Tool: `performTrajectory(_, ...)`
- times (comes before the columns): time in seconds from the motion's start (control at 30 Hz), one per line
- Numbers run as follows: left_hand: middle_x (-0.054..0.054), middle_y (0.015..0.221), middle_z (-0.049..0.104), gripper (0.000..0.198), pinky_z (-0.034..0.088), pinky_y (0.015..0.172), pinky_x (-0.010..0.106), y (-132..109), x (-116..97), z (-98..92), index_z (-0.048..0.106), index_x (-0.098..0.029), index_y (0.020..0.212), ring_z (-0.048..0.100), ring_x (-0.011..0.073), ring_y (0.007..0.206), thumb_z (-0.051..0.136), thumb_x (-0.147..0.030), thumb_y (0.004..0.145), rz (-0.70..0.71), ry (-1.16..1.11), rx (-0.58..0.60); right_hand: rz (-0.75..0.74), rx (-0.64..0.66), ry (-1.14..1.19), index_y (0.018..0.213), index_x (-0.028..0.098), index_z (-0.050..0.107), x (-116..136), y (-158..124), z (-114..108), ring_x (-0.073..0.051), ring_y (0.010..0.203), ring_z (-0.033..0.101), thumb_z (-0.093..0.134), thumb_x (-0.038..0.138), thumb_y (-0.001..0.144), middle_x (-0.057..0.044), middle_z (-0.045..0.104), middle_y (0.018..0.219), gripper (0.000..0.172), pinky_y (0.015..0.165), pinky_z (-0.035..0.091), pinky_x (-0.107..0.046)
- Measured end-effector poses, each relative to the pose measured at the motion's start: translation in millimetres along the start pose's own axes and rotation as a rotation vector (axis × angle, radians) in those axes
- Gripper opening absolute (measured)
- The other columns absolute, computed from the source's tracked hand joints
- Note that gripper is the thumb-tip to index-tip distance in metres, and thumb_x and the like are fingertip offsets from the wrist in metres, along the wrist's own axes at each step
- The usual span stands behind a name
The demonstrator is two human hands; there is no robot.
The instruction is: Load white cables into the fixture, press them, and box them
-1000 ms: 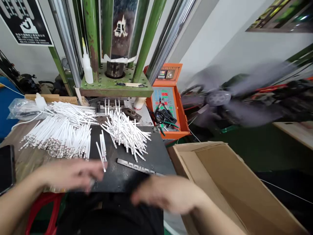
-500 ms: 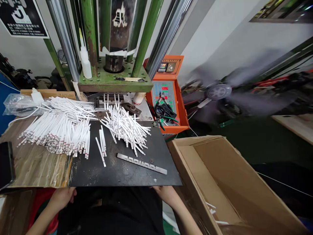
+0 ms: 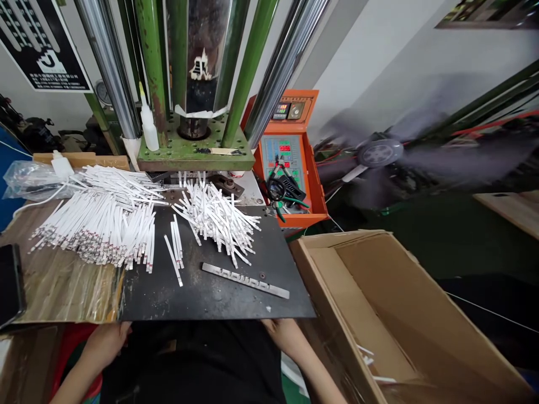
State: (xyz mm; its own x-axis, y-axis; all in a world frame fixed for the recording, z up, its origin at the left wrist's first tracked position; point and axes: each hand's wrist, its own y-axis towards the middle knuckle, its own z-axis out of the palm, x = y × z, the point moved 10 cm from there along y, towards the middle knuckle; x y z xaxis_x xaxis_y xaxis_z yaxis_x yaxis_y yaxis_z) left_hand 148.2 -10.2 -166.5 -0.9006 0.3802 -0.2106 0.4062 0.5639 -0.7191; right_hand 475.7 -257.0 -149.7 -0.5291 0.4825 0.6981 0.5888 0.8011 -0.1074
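Note:
My left hand is at the front edge of the work table, its fingertips hidden beneath the edge. At the same edge, farther right, is my right hand, with its fingers mostly under the tabletop. Whether either hand grips anything cannot be seen. On the black tabletop lie a large pile of thin white strips, a smaller pile of white strips and a few loose strips. A slotted metal bar rests near the front. Behind the piles, a green press plate sits low over a partly hidden metal die.
An orange control box holding pliers stands right of the press. An open cardboard box with a few white strips is at the right; beyond it a fan spins. A phone lies far left, and a white bottle stands on the press plate.
The press plate has come down with its bottle and the sign at the left, covering more of the die. My left hand has shifted slightly at the table edge; the strips lie as before.

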Motion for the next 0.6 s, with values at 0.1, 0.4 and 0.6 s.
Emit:
performTrajectory(0.1,0.007,0.076,0.071,0.048,0.047,0.07,0.031,-41.6,-49.6,-15.5,0.065,-0.019,0.077,0.068,0.024,0.073,0.032,-0.05,0.092,0.176,0.113,0.146,-0.098,0.223,0.015,0.098,0.023,0.075,41.5,-23.4,6.8,-0.032,0.088,0.07,0.047,0.04,0.093,-0.012,0.074,0.093,0.033,0.074,0.058,-0.042)
performTrajectory(0.4,0.016,0.137,0.05,0.042,0.053,0.074,0.033,-70.6,-263.6,-71.7,0.045,-0.016,0.137,0.067,0.0247,0.093,0.042,-0.024,0.096,0.807,0.424,-0.401,-0.378,-0.434,-0.178,0.112,0.022,0.065,96.9,-7.4,-98.2,-0.031,0.091,0.06,0.055,0.041,0.092,-0.012,0.065,0.098,0.029,0.081,0.049,-0.048)
performTrajectory(0.6,0.009,0.1,0.06,0.029,0.052,0.065,0.03,-62.8,-260.8,-60.2,0.063,-0.015,0.102,0.063,0.0166,0.071,0.034,-0.014,0.096,0.862,0.454,-0.477,-0.506,-0.377,-0.191,0.106,0.02,0.065,96.1,-7.3,-76.0,-0.025,0.082,0.058,0.05,0.024,0.096,-0.009,0.063,0.089,0.019,0.073,0.049,-0.041)
